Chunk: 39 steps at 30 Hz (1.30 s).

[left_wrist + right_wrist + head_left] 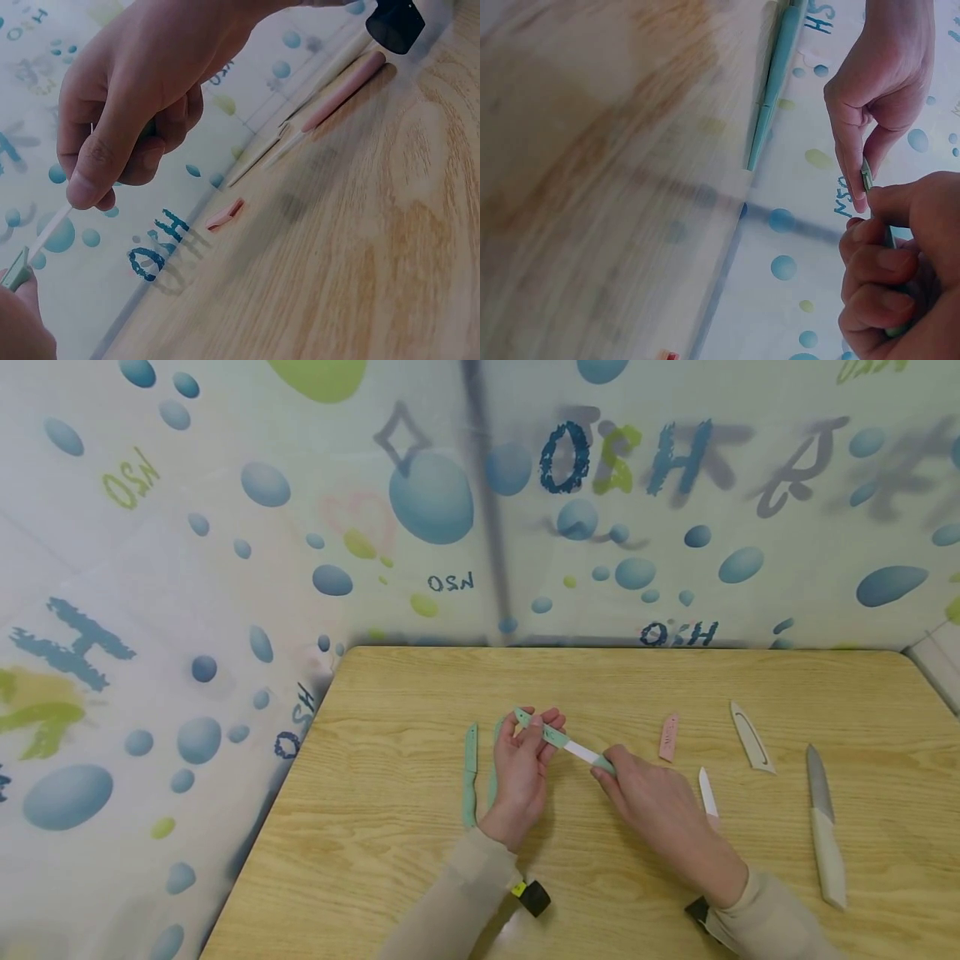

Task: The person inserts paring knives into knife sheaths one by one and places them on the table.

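Note:
My left hand (519, 781) pinches a green blade sheath (553, 736) between thumb and fingers. Opposite it, my right hand (656, 797) grips the green handle (603, 765) of a small paring knife with a white blade (582, 752). Part of that blade shows between the two hands, its far end hidden in the sheath. In the right wrist view the right fingers (885, 262) curl round the handle, close to the left hand (889, 82). Beside the left hand lies a green sheathed knife (470, 777); another green one (493, 768) is partly hidden behind that hand.
To the right on the wooden table (360, 860) lie a pink sheath (669, 737), a white sheath (752, 739) and a large knife (827, 847) with an off-white handle. A pink knife (707, 793) lies partly behind the right hand. A patterned wall (450, 602) borders the table.

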Tool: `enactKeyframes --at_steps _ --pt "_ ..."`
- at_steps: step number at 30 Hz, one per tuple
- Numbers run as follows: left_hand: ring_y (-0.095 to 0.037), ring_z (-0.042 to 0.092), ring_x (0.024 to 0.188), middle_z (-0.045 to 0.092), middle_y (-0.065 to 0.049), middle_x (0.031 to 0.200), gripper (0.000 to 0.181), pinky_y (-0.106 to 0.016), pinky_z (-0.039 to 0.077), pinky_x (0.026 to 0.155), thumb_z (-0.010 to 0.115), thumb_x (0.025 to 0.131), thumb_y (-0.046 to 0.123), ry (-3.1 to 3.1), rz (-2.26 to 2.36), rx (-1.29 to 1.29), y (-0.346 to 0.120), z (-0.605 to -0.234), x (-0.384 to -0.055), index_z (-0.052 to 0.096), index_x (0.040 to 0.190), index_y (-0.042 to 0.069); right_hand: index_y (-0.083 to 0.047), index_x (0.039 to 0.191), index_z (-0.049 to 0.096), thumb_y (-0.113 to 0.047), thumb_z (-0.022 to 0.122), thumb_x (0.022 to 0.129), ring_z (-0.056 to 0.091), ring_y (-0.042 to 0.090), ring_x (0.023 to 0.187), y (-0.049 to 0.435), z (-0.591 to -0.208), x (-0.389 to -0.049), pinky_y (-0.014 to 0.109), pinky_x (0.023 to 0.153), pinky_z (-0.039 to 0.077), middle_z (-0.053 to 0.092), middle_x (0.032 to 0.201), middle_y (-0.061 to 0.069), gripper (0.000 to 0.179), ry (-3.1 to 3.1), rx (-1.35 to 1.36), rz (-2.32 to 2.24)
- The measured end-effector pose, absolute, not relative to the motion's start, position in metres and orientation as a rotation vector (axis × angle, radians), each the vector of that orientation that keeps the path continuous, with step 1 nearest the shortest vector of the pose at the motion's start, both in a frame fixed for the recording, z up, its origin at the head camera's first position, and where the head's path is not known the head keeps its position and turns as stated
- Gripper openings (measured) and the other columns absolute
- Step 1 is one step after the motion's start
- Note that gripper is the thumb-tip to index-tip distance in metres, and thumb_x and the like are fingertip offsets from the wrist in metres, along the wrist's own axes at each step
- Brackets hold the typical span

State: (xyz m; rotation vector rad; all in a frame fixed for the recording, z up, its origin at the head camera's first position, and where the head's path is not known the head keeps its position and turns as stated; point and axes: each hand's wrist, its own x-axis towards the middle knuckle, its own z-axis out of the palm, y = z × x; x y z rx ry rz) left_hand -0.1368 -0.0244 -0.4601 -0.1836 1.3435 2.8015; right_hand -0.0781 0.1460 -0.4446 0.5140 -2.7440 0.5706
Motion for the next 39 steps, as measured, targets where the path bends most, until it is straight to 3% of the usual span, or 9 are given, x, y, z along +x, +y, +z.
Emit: enactKeyframes --at_steps 7,17,26,33,39 --pt "-0.032 0.068 0.118 0.069 -0.024 0.122 0.020 -0.037 0.056 0.100 0.049 0.110 0.005 1.353 2.792 -0.180 -0.0233 -0.4623 -0.1360 0.048 0.130 0.002 -0.006 0.102 0.058 -0.020 0.073 0.099 0.031 0.005 0.048 0.1453 -0.4431 -0.0783 0.021 0.038 0.026 0.038 0.063 -0.007 0.021 -2.776 0.500 0.576" --pt "-0.037 0.065 0.122 0.062 -0.034 0.130 0.017 -0.037 0.056 0.100 0.052 0.109 0.006 1.338 2.798 -0.188 -0.0217 -0.4629 -0.1359 0.050 0.126 0.004 -0.006 0.102 0.059 -0.018 0.073 0.099 0.031 0.004 0.048 0.1432 -0.4431 -0.0774 0.022 0.038 0.027 0.038 0.063 -0.008 0.018 -2.761 0.502 0.603" --pt "-0.039 0.062 0.126 0.063 -0.031 0.131 0.022 -0.036 0.056 0.099 0.052 0.109 0.005 1.378 2.762 -0.207 -0.0218 -0.4612 -0.1361 0.054 0.126 -0.008 -0.007 0.100 0.059 -0.017 0.072 0.100 0.033 0.005 0.049 0.1416 -0.4444 -0.0781 0.022 0.038 0.029 0.039 0.064 -0.007 0.016 -2.775 0.493 0.660" --pt "-0.028 0.071 0.114 0.064 -0.032 0.128 0.018 -0.035 0.056 0.098 0.053 0.108 0.005 1.400 2.751 -0.217 -0.0209 -0.4601 -0.1356 0.059 0.121 -0.007 -0.007 0.099 0.059 -0.017 0.072 0.100 0.034 0.006 0.049 0.1413 -0.4458 -0.0780 0.023 0.038 0.029 0.038 0.065 -0.006 0.016 -2.770 0.495 0.654" --pt "-0.026 0.072 0.111 0.067 -0.031 0.125 0.027 -0.036 0.056 0.098 0.053 0.108 0.005 1.408 2.742 -0.208 -0.0207 -0.4615 -0.1359 0.054 0.127 -0.015 -0.007 0.097 0.057 -0.016 0.073 0.099 0.033 0.006 0.049 0.1410 -0.4470 -0.0787 0.023 0.038 0.029 0.037 0.065 -0.006 0.018 -2.755 0.507 0.647"
